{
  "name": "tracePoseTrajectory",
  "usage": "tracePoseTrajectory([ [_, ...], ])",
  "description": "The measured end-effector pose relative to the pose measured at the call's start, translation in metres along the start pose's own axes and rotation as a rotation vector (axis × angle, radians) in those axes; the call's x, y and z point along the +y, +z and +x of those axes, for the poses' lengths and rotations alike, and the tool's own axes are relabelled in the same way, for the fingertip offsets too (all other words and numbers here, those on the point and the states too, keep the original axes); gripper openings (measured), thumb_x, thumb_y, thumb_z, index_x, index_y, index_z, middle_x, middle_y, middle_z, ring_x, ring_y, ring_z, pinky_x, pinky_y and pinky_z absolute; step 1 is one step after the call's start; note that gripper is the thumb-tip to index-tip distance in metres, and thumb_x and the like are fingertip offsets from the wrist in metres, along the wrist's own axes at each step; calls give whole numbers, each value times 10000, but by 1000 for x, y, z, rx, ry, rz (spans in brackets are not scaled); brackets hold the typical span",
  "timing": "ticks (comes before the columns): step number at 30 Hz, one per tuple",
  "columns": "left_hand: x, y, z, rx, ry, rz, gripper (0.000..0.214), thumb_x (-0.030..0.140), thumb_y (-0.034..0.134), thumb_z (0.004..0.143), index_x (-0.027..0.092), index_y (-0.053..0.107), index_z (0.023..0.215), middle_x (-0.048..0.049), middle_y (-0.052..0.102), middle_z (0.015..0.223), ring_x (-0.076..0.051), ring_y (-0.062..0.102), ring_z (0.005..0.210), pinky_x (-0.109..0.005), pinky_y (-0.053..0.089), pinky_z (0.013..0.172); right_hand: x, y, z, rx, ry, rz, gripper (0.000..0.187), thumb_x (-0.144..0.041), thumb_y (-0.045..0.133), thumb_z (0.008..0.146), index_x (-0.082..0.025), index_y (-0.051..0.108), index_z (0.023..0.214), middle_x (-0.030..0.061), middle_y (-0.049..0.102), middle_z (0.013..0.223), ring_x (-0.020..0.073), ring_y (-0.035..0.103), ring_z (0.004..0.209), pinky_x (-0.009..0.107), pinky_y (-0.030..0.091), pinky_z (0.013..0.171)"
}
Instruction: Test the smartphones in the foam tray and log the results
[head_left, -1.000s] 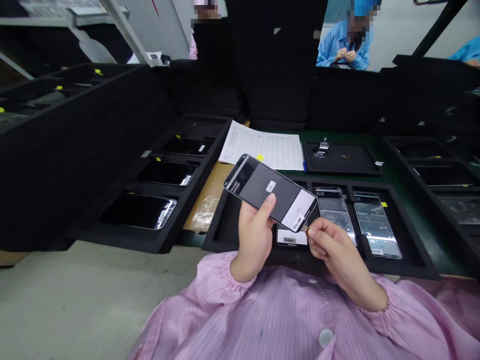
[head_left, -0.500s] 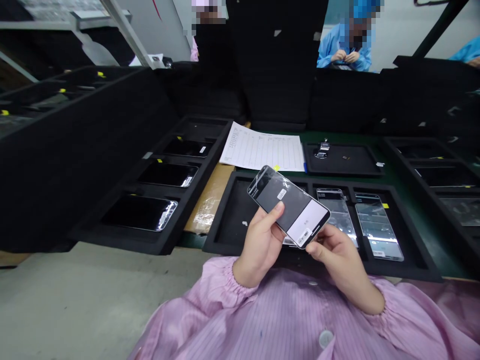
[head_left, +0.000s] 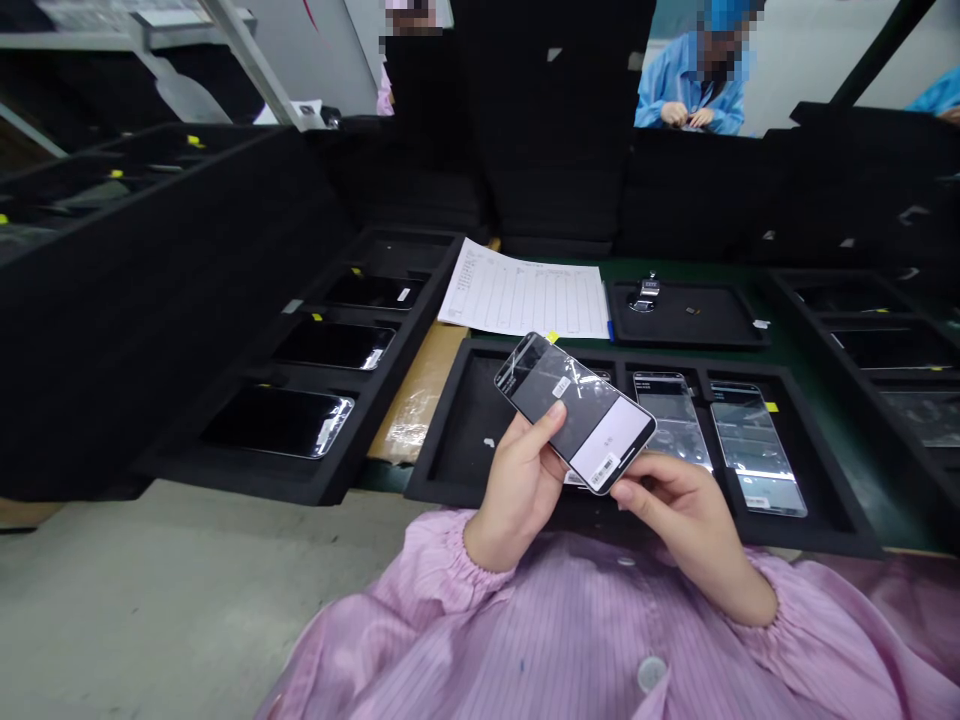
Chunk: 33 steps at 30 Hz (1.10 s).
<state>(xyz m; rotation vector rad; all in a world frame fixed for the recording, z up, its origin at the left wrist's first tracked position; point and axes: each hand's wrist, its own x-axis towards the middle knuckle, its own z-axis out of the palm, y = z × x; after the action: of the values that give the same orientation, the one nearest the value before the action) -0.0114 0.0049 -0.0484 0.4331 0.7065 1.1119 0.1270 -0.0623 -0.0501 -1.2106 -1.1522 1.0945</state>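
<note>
My left hand (head_left: 519, 485) holds a smartphone (head_left: 574, 412) tilted up, with the thumb across its glossy dark-grey back. A white barcode label covers the phone's lower end. My right hand (head_left: 679, 510) is curled just below that end, its fingertips together and nothing visible between them. Under both hands lies a black foam tray (head_left: 472, 430). Two film-covered phones (head_left: 671, 418) (head_left: 757, 450) sit in it to the right. Another phone (head_left: 577, 478) is mostly hidden beneath the held one.
To the left, a foam tray holds several dark phones (head_left: 281, 422). A printed form (head_left: 521, 290) lies beyond my hands, beside a black tray with a small metal part (head_left: 649, 292). A co-worker in blue (head_left: 694, 85) sits across black partitions (head_left: 555, 130).
The phone has moved up and right since the oldest frame, then stayed nearly still. The small brownish piece at my right fingertips is no longer visible.
</note>
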Motion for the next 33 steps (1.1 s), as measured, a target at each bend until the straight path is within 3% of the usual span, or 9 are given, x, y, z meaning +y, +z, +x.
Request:
tracePoseTrajectory([
  [10,-9,-4,-4,1,-39,33,355,302,871,684,164,698,961,-68,769,993,-279,722,1009,-375,583,893,4,8,-6,10,105,38,290,-479,850,716,-227,730,637,41,676,629,180,602,585,292,490,553],
  [13,1,-11,-1,-11,-52,105,342,314,874,679,145,700,920,-82,769,946,-275,729,954,-360,580,855,7,7,-5,-6,182,109,253,-408,878,686,-211,720,665,18,644,621,139,563,566,247,456,524],
  [15,18,-21,5,31,46,193,369,304,875,680,149,686,957,-77,766,950,-256,731,906,-353,572,836,9,-1,-2,27,261,259,180,-345,851,713,-221,755,801,10,669,710,114,568,594,215,466,529],
  [19,61,-50,22,101,280,518,548,195,879,656,178,638,1147,-71,746,1070,-215,706,947,-337,533,899,13,-22,7,158,466,587,298,-165,729,734,-200,759,1029,82,726,1134,176,689,1008,248,594,846],
  [22,80,-68,36,35,196,711,493,170,863,650,150,685,1109,-105,734,1121,-238,685,1019,-336,504,945,16,-30,10,159,502,640,279,-161,695,785,-184,742,1058,107,672,1295,223,615,1250,319,528,1074],
  [24,85,-75,43,-12,95,775,427,189,848,659,154,717,1065,-114,743,1078,-272,691,1010,-368,508,940,17,-30,8,127,485,629,254,-211,697,839,-191,725,1091,106,655,1328,231,596,1282,345,514,1102],
  [26,86,-78,50,-6,93,883,408,203,831,667,182,734,1062,-109,748,1065,-306,690,1032,-412,498,973,17,-29,6,98,472,600,260,-262,715,867,-200,708,1120,106,659,1322,237,611,1263,362,539,1073],
  [30,82,-75,52,156,248,1164,386,202,803,662,194,743,1043,-142,726,1138,-398,627,1187,-526,405,1103,15,-28,2,91,443,548,264,-344,772,852,-220,684,1067,96,715,1199,234,687,1123,371,599,933],
  [33,64,-59,43,256,504,1344,372,195,749,703,158,718,1072,-203,645,1309,-441,437,1402,-563,249,1208,15,-30,1,75,427,537,225,-363,794,831,-218,679,959,85,727,1153,213,700,1052,344,588,884],
])
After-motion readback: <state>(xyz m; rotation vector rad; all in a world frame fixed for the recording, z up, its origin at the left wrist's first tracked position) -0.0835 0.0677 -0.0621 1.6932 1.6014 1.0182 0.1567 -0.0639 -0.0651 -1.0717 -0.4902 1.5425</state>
